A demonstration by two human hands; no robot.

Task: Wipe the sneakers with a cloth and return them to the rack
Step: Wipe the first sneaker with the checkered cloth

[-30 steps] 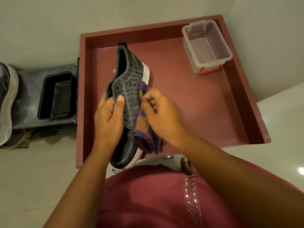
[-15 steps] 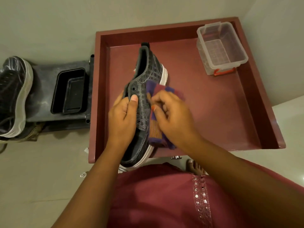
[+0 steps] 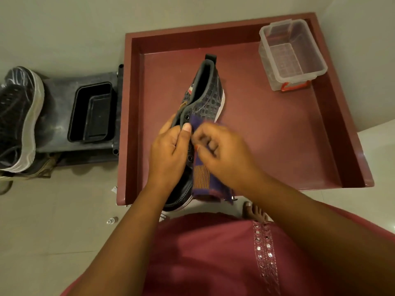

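Note:
A dark grey textured sneaker with a white sole is held on its side above the maroon rack top, heel pointing away from me. My left hand grips it at the lace eyelets, thumb on the upper. My right hand presses a purple and orange cloth against the shoe's side; the hand is blurred. The cloth hangs down past the shoe's toe. A second dark sneaker with a white sole lies at the far left.
A clear plastic box with a red latch stands at the rack top's far right corner. A black tray rests on a grey stand to the left. My bare foot shows on the pale floor below.
My right hand has rubbed the cloth along the shoe's side. The view has shifted, so the rack and shoe sit further right in the picture.

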